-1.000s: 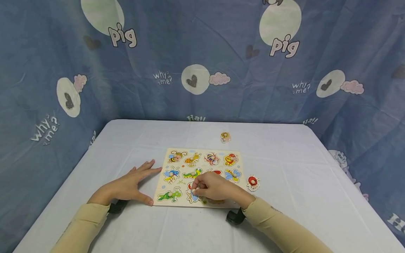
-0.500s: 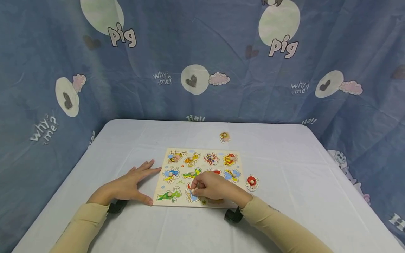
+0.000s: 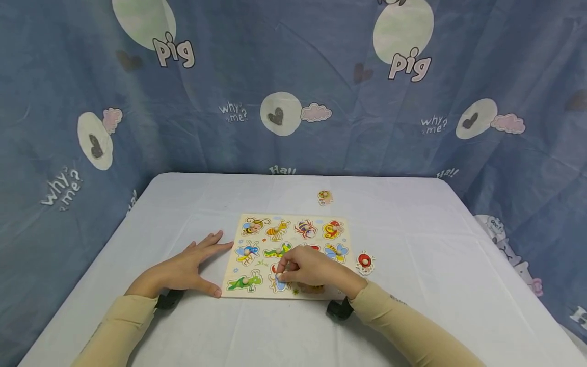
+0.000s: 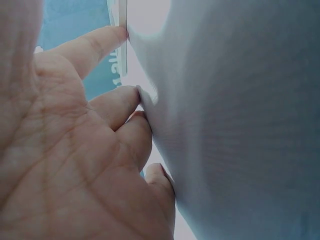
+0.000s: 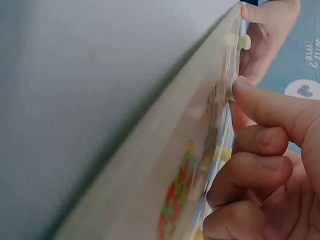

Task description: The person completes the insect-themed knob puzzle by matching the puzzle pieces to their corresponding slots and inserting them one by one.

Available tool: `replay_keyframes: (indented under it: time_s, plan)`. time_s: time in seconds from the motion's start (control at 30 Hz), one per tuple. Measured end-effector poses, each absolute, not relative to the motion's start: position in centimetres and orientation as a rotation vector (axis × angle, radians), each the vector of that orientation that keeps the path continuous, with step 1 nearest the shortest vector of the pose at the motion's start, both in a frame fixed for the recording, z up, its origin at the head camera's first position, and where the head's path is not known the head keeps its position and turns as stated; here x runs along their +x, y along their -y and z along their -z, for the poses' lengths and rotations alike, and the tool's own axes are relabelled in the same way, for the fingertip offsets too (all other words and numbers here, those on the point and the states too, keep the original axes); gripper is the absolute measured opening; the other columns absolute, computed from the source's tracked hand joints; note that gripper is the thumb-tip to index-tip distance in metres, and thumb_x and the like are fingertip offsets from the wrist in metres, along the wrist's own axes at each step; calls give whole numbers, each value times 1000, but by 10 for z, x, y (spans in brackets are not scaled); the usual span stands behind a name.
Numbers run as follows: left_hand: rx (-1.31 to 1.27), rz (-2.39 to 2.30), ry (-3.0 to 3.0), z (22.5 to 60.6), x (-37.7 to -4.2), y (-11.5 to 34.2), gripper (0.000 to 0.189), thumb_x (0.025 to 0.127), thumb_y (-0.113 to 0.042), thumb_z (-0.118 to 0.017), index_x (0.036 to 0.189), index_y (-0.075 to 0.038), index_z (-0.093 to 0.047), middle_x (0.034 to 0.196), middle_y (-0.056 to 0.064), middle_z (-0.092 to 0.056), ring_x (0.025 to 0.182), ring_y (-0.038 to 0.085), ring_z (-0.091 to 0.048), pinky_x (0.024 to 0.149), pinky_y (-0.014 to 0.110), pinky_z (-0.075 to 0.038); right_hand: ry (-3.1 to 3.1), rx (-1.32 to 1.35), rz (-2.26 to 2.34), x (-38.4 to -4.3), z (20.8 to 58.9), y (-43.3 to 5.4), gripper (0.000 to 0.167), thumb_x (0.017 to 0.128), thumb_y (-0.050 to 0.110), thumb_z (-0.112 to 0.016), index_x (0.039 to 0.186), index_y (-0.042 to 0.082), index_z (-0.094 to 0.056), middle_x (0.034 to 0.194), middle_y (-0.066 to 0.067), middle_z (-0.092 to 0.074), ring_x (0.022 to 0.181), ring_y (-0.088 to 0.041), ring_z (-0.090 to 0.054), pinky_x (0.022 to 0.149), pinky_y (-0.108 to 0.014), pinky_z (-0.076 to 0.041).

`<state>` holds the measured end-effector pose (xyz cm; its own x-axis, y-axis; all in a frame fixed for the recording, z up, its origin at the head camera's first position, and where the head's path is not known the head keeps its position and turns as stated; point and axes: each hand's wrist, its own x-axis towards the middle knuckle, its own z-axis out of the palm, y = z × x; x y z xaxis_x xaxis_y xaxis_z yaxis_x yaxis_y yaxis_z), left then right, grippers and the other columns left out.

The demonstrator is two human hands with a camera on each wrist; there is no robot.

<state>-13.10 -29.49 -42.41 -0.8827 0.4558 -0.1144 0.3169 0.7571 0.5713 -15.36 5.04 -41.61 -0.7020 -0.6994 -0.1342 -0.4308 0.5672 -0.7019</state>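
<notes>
A wooden peg puzzle board (image 3: 292,233) with several knobbed insect pieces lies flat on the table. My left hand (image 3: 189,267) is spread at its left side, thumb and index fingertips right at the board's edge; in the left wrist view the fingertips (image 4: 118,34) meet the white cloth and that edge. With thumb and index finger, my right hand (image 3: 308,266) pinches the knob of a blue-winged insect puzzle piece (image 3: 278,286) in the front row. The other fingers (image 5: 250,172) are curled in the right wrist view. This hand hides part of the board's middle and front right.
A red ladybird piece (image 3: 365,263) lies off the board to its right. Behind the board rests a yellow-brown piece (image 3: 325,198). White cloth covers the table (image 3: 412,229), and a blue printed curtain (image 3: 220,137) hangs around its back and sides.
</notes>
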Motion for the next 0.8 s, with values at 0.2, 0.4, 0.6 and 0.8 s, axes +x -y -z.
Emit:
replay_keyframes:
  time_s: [0.2, 0.4, 0.6, 0.8]
  plan:
    - [606, -820, -2707, 424, -130, 295, 120, 66, -54, -99, 165, -17, -44, 179, 27, -15, 165, 54, -8, 126, 81, -3, -2402, -962, 899, -160, 414, -59, 6, 102, 25, -76, 99, 20, -77, 61, 10, -55, 52, -3, -41, 54, -19, -36]
    - [607, -827, -2705, 423, -130, 295, 119, 66, -54, -99, 165, -16, -44, 179, 27, -15, 165, 54, -8, 126, 81, -3, -2438, -913, 932, -169, 408, -78, 7, 103, 24, -74, 101, 18, -77, 63, 9, -54, 55, -5, -42, 54, -20, -36]
    - [606, -824, -2708, 423, -130, 295, 119, 66, -54, -99, 165, -17, -44, 179, 27, -15, 164, 55, -9, 126, 81, -3, -2502, -830, 950, -183, 399, -99, 10, 104, 24, -73, 107, 16, -78, 60, 6, -49, 56, -8, -41, 55, -21, -35]
    - [605, -830, -2703, 424, -130, 294, 119, 66, -52, -99, 165, -16, -44, 179, 27, -14, 164, 55, -8, 126, 81, -3, -2600, -804, 914, -202, 394, -119, 16, 105, 26, -72, 110, 12, -77, 59, 3, -46, 54, -11, -41, 57, -25, -37]
